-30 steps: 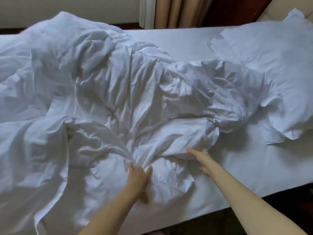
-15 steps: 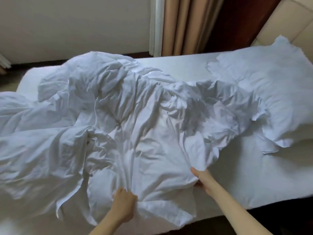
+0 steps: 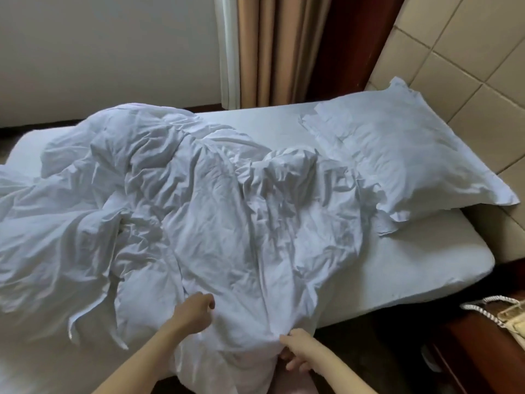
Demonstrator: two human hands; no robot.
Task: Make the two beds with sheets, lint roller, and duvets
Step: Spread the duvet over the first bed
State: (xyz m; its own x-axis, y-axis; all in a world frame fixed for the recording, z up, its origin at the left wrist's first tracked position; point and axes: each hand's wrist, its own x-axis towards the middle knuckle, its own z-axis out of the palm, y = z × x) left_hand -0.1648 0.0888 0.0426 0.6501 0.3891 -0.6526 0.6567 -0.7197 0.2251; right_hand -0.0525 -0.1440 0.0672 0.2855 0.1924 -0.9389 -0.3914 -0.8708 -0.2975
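Here, near edge of the crumpled duvet (image 3: 227, 228) inside the clenched fingers of left hand (image 3: 194, 311) and right hand (image 3: 298, 352).

Duvet (image 3: 199, 223) cut off at left edge; telephone (image 3: 511, 315) cropped right; right hand (image 3: 301, 351) grip partly hidden.

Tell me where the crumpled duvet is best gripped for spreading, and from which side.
Probably the near edge of the duvet, from the near side: it hangs loose over the mattress while the rest is bunched mid-bed. Left hand and right hand grip there.
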